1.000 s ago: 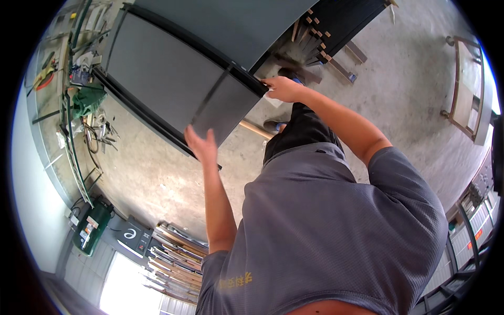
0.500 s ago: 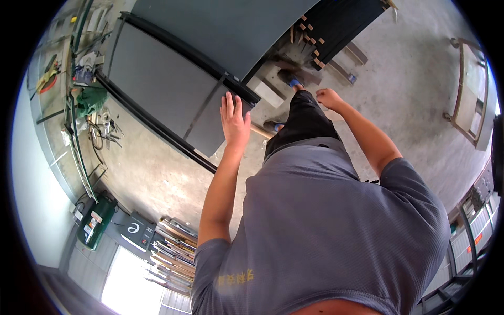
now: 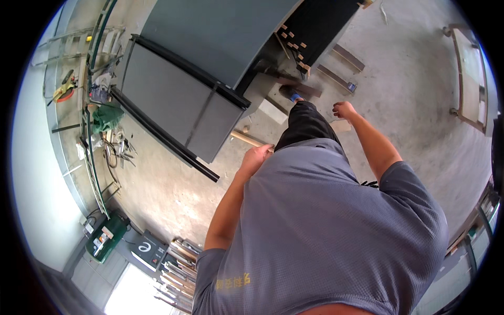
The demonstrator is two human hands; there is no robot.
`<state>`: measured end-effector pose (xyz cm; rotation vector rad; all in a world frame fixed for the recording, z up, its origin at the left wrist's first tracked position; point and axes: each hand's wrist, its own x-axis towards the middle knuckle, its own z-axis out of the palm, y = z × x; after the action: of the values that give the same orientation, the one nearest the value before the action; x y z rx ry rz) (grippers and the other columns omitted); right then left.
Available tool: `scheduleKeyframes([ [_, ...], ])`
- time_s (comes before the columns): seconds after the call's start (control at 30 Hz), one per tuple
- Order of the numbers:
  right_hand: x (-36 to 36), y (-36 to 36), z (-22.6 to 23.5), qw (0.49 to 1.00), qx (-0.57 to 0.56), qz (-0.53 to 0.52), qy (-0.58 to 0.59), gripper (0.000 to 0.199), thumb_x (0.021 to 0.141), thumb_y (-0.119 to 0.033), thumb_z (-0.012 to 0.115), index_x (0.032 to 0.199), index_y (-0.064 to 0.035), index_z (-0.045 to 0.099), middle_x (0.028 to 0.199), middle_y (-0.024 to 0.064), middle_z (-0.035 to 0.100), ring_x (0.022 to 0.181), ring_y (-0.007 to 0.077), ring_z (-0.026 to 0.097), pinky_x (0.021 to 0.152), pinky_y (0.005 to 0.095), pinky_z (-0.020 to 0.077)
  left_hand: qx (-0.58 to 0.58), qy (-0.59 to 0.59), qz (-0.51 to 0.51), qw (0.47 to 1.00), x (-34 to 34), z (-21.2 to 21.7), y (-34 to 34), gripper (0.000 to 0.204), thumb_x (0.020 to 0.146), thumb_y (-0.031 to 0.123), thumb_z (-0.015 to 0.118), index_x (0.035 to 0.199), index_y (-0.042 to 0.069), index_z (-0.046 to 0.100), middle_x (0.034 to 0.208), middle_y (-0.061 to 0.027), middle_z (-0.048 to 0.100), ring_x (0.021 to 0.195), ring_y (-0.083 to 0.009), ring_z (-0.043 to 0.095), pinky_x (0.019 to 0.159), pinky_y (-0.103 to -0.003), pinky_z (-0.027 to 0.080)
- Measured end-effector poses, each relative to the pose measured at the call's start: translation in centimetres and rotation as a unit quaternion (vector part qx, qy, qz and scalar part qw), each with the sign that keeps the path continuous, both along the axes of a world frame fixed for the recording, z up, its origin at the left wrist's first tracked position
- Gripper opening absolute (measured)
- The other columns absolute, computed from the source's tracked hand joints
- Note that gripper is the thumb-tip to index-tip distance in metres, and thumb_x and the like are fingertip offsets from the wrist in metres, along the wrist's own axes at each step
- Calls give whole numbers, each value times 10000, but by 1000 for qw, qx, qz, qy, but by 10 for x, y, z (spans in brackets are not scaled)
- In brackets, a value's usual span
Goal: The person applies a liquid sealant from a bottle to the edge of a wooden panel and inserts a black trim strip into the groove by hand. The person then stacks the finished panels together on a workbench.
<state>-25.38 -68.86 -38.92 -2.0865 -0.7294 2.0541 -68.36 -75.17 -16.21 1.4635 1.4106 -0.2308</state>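
My left hand (image 3: 255,159) hangs beside my left hip, off the panel, its fingers curled and partly turned from view; nothing shows in it. Behind it a light wooden stick (image 3: 244,137) runs near the floor. Ahead and to the left lies a flat dark-grey panel (image 3: 168,86) with a thin strap across it. Black rails (image 3: 157,132) border its long sides. On my right, my right hand (image 3: 344,110) swings free over the concrete floor, fingers loosely curled with nothing in them. A shoe (image 3: 286,93) shows ahead under my dark trousers.
A large dark sheet (image 3: 215,37) stands beyond the panel, beside a black stack (image 3: 317,31) with wooden blocks at its end. Short beams (image 3: 336,77) lie on the floor. A low cart (image 3: 470,79) stands far right; a metal rack (image 3: 86,105) with tools lines the left.
My left hand has left the panel's near corner and dropped back to my hip, its fingers closing. My right hand has shifted slightly right. The view has moved with my body.
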Motion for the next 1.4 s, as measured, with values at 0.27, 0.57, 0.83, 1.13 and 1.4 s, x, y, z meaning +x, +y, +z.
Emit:
scheduleKeyframes([
  [0.27,48,-159,57,998,40,-12,-39,275,891,-79,586,1127,-10,710,910,74,725,727,179,718,498,291,509,-26,-25,318,947,-48,-131,-171,353,890,121,550,1213,69,684,856,-128,735,798,-187,715,711,-346,548],
  [0.57,194,-402,52,986,-30,-107,-121,265,893,-247,726,932,15,729,860,76,740,618,167,649,507,302,483,-55,125,165,977,-101,-197,-316,336,843,161,669,1123,-22,653,730,-132,668,600,-204,638,584,-372,530],
  [0.83,238,-388,112,895,55,-416,-152,588,984,-436,562,1371,5,520,1412,184,542,1120,286,619,882,453,491,-66,-41,247,966,29,-200,-220,905,925,315,679,1518,-70,113,1243,-255,604,1123,-301,598,930,-381,495],
  [1.13,290,-231,189,705,384,-426,418,769,1023,-640,303,1554,-85,316,1597,148,343,1435,310,368,1170,474,293,304,-436,-233,815,623,108,-121,712,986,446,500,1554,56,322,1627,-179,261,1525,-336,188,1240,-471,123],
  [1.4,433,-248,281,604,397,-395,567,841,990,-685,273,1588,-97,207,1639,139,245,1485,291,286,1209,480,235,392,-409,-439,697,809,136,-110,542,950,387,522,1404,94,560,1548,-124,432,1510,-333,242,1230,-562,126],
])
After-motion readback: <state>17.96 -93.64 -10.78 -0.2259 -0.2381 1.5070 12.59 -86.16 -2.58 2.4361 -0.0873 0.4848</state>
